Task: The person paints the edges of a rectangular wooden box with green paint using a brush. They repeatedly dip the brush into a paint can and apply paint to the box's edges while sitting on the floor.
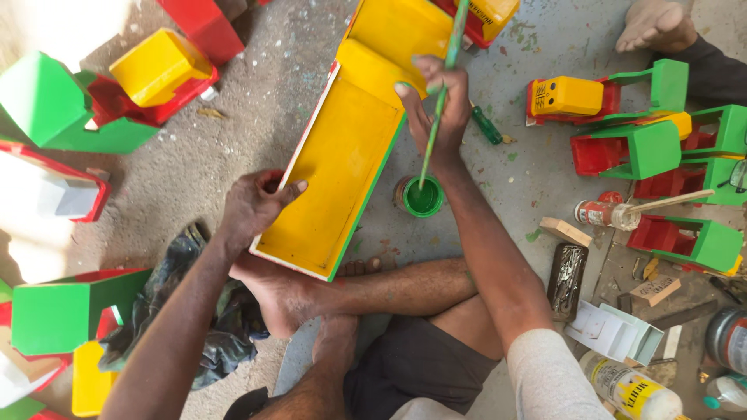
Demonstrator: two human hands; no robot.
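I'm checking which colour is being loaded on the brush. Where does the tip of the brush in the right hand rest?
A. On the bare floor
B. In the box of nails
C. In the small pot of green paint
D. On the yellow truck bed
C: the right hand holds the brush with its tip down in the small green paint pot, beside the yellow truck bed that the left hand steadies.

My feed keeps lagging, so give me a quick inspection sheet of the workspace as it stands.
Surface: concrete floor, paint-speckled.
Job's things: long yellow toy with green edge, propped on the foot; green paint pot; brush, tip in the pot.
Clutter: painted toy trucks, green blocks, bottle, nail tin, dark rag.
Hands: left hand grips the toy's edge; right hand holds the brush.
Cables: nothing seen.
Surroundings: another person's foot at top right.
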